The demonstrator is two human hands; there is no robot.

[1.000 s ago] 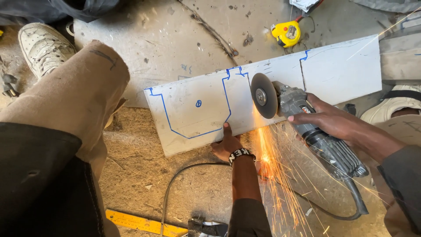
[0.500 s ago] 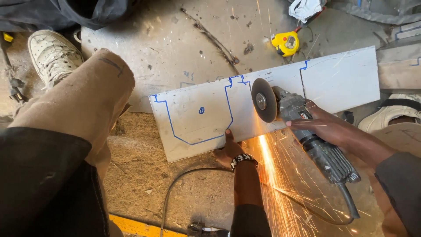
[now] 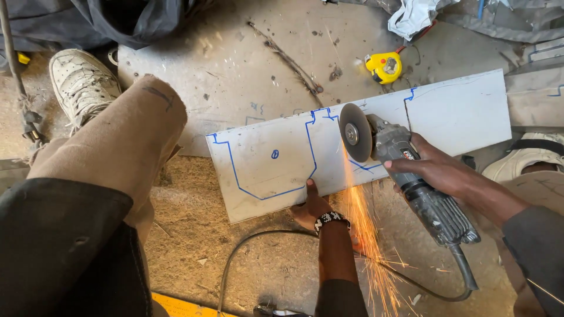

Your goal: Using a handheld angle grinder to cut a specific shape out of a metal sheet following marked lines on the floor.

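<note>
Right hand [image 3: 437,170] is wrapped tight round the angle grinder [image 3: 411,182], mid-frame, sparks flying. Left hand [image 3: 311,208] presses flat on the marked metal sheet [image 3: 276,170], lower edge. Dusty concrete floor [image 3: 235,53], yellow tape measure [image 3: 385,67] up top.

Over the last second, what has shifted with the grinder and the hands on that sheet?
The angle grinder in the right hand has worked slightly farther up along the blue line on the white metal sheet, sparks still spraying toward the person. The left hand still steadies the sheet's near edge. The yellow tape measure lies unmoved.
</note>
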